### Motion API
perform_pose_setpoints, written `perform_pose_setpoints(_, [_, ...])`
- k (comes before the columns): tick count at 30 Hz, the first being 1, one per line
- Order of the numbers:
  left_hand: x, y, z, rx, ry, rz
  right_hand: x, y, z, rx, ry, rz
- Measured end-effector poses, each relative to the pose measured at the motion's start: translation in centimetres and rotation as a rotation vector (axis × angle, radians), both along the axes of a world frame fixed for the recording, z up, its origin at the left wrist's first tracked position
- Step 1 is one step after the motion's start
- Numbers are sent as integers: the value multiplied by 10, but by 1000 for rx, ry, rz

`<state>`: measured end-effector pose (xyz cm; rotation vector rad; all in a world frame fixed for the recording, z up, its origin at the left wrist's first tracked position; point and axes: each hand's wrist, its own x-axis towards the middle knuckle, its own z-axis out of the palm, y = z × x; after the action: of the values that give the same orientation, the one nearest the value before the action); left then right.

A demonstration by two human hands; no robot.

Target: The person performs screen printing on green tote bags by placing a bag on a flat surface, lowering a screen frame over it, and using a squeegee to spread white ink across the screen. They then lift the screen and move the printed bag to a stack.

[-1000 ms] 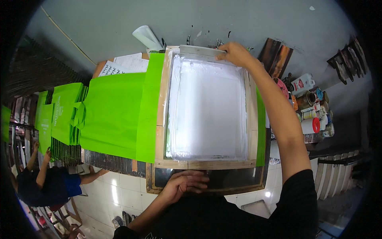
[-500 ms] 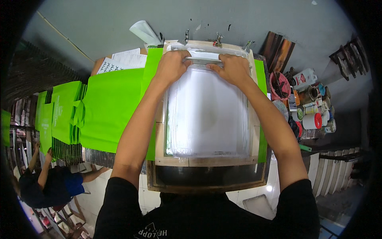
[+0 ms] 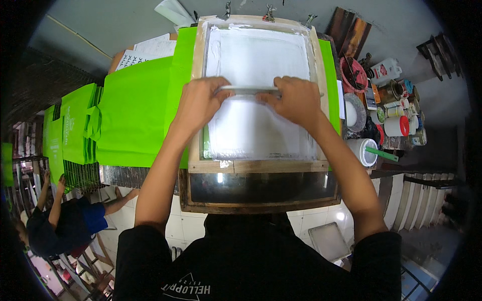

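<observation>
Across the middle of a wood-framed printing screen (image 3: 261, 167) lies a thin grey squeegee (image 3: 247, 91). My left hand (image 3: 201, 103) grips its left end with the fingers over the top and the thumb underneath. The other end is held the same way by my right hand (image 3: 297, 102). White ink (image 3: 258, 52) covers the mesh, thickest along the far and side edges. Beneath the screen, bright green fabric (image 3: 181, 75) sticks out at both sides. Metal clamps (image 3: 269, 12) stand at the screen's far edge.
Stacked green bags (image 3: 135, 110) lie to the left. A white tub (image 3: 362, 151) with a green-handled tool stands at the right, near jars (image 3: 396, 126) and a pink bowl (image 3: 353, 74). Another person (image 3: 65, 226) works at the far left beside a rack.
Both hands have drawn the squeegee from the screen's far end toward me, to about its middle. The view has shifted, so the screen sits higher and the white tub shows.
</observation>
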<state>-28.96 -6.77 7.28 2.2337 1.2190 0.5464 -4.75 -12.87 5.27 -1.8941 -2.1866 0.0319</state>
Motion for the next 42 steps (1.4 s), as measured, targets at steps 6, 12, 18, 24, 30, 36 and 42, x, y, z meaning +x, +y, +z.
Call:
perform_pose_setpoints(6, [-25,-74,0,3,-4,-32,-23,-76,-6,91,54,19])
perform_pose_setpoints(12, [-43,-128,-10,196,-97,-83,-40,-131,-10,53,14,31])
perform_pose_setpoints(18, [-80,-145,-65,254,-55,-26,-37,-146,-17,141,5,105])
perform_pose_setpoints(24, [-99,-137,-61,613,-154,53,-25,-145,11,419,100,164])
perform_pose_setpoints(30, [-73,-98,40,679,-517,125,-6,-95,133,694,-45,205])
perform_pose_setpoints(36, [-88,-38,47,264,-643,332,1,-38,261,145,-134,-135])
perform_pose_setpoints(42, [-132,18,-34,-395,-190,548,14,32,294,444,158,-82])
